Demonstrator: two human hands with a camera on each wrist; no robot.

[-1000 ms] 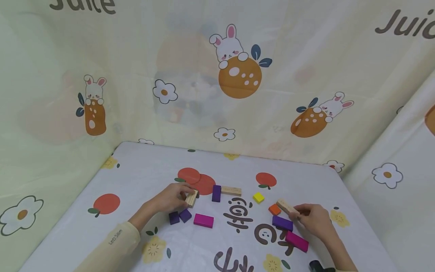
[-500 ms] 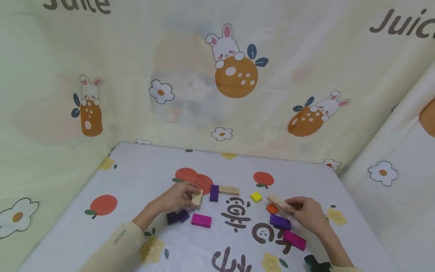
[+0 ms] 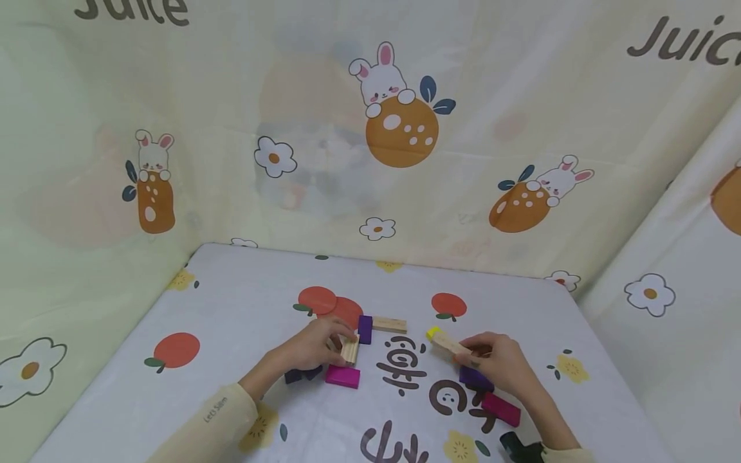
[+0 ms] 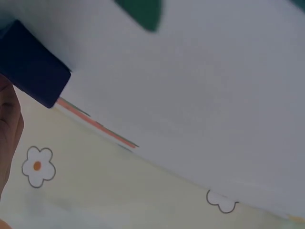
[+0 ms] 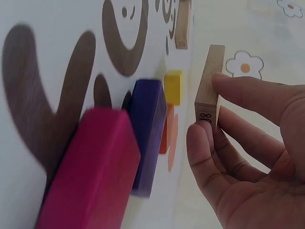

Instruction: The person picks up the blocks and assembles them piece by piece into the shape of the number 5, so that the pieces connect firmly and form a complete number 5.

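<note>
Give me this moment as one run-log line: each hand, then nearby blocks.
left hand: holds pale wood | right hand: pinches wooden block, raised | nearby: yellow block, orange block

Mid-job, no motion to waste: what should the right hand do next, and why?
Probably carry the wooden block in the right hand, pinched above the cloth, leftward to the free end of the lying wooden block: the purple block sits beside the other end, and a gap shows before the yellow block.
</note>
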